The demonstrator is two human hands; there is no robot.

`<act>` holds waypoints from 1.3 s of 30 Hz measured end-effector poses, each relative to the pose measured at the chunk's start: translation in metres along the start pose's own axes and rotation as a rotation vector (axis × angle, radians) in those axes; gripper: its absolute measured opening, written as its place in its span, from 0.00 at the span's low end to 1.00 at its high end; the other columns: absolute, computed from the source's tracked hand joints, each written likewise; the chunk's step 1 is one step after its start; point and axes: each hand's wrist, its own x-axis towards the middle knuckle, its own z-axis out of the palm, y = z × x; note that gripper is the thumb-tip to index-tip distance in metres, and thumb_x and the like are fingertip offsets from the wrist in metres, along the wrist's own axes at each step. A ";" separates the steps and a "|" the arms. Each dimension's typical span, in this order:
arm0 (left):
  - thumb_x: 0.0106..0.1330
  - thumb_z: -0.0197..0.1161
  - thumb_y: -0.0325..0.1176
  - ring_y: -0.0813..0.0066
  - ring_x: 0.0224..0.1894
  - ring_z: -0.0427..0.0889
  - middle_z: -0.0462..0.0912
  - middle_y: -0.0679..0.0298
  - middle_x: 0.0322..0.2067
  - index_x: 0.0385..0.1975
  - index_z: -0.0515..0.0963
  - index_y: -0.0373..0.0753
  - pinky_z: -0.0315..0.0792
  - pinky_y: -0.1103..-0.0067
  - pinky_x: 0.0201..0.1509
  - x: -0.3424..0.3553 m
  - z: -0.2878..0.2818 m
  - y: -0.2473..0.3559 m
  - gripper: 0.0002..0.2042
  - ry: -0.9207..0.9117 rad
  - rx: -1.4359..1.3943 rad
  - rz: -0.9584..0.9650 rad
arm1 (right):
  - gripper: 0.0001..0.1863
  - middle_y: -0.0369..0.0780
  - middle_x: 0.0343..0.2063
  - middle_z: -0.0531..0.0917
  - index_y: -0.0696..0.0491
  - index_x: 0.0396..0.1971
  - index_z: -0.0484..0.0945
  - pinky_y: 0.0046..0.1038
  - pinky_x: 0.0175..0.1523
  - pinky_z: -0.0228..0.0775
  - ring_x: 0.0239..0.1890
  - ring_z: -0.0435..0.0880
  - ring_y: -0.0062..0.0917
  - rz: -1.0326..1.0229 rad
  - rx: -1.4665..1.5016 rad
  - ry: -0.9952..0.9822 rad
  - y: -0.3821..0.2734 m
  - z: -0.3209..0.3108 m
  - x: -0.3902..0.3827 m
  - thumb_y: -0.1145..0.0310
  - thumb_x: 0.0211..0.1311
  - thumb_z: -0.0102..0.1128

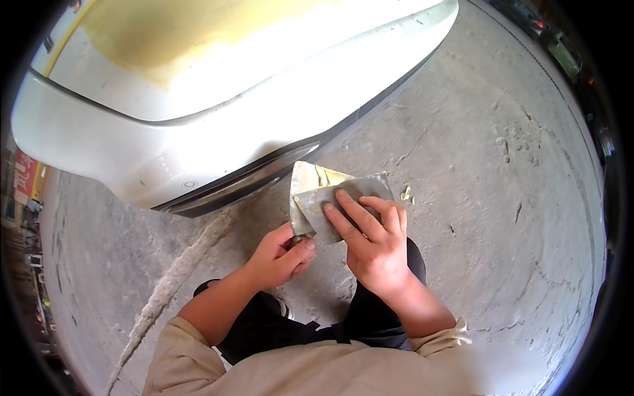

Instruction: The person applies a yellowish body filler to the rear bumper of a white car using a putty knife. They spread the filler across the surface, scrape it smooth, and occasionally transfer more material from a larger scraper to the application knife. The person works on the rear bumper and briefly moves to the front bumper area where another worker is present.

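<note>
Clothing: a beige cloth shirt [290, 369] and black trousers [251, 330], seen from above, the knees parted below the hands.
Left grip: the person's bare left hand [282, 257], closed around the narrow base of a tapered, flat, pale metal blade [300, 179].
Right grip: the person's bare right hand [378, 247], holding a grey, rectangular, thin flat plate [317, 206]; the fingers lie spread over its upper face, the thumb hidden.
Blade and plate: held above the floor, between the person and the vehicle; the plate overlaps the blade's face, though whether it presses there cannot be told. Pale yellow paste [323, 177] shows on the blade's exposed upper part.
Crumbs: small, pale yellow lumps [406, 193], just right of the plate's far corner.
Floor: grey, pitted concrete floor [489, 264], crossed at left by a rough, pale, raised seam [162, 297].
Vehicle: a glossy white painted body [257, 135], edged below by a dark trim strip [224, 195]; a broad, yellow patch [142, 39] covers part of the upper panel.
Far left: a red rectangular panel [25, 175], beside small, blurred objects.
</note>
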 end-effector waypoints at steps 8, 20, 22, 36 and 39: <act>0.70 0.48 0.31 0.82 0.13 0.60 0.64 0.67 0.17 0.46 0.66 0.37 0.55 0.83 0.13 -0.005 -0.028 0.023 0.09 -0.040 -0.177 0.269 | 0.18 0.39 0.42 0.82 0.59 0.44 0.79 0.29 0.49 0.70 0.39 0.80 0.29 0.594 0.990 -0.118 0.047 0.010 -0.037 0.87 0.53 0.50; 0.71 0.51 0.37 0.77 0.17 0.70 0.74 0.60 0.21 0.49 0.69 0.29 0.64 0.81 0.20 0.015 -0.003 0.038 0.16 -0.607 -0.149 0.117 | 0.23 0.41 0.53 0.75 0.57 0.57 0.68 0.37 0.64 0.60 0.58 0.72 0.33 1.291 1.782 0.467 0.069 -0.018 0.021 0.80 0.58 0.47; 0.70 0.52 0.37 0.77 0.17 0.71 0.74 0.60 0.21 0.45 0.71 0.29 0.64 0.81 0.19 -0.013 0.022 0.073 0.16 -0.541 -0.291 0.046 | 0.22 0.43 0.52 0.75 0.58 0.56 0.67 0.36 0.62 0.64 0.56 0.73 0.32 1.322 1.742 0.581 0.053 -0.035 0.041 0.82 0.61 0.46; 0.74 0.43 0.42 0.72 0.09 0.69 0.72 0.60 0.14 0.45 0.66 0.36 0.69 0.79 0.09 -0.052 0.103 0.558 0.14 -0.211 0.470 0.540 | 0.12 0.40 0.34 0.85 0.54 0.44 0.81 0.24 0.42 0.72 0.36 0.82 0.22 1.137 0.929 0.630 0.053 -0.090 0.254 0.77 0.63 0.53; 0.75 0.41 0.38 0.83 0.10 0.61 0.64 0.67 0.16 0.52 0.67 0.35 0.63 0.85 0.10 -0.007 0.117 0.606 0.15 -0.250 0.538 0.599 | 0.14 0.45 0.35 0.84 0.50 0.43 0.82 0.28 0.43 0.73 0.36 0.83 0.33 1.097 0.857 0.602 0.055 -0.080 0.271 0.78 0.62 0.51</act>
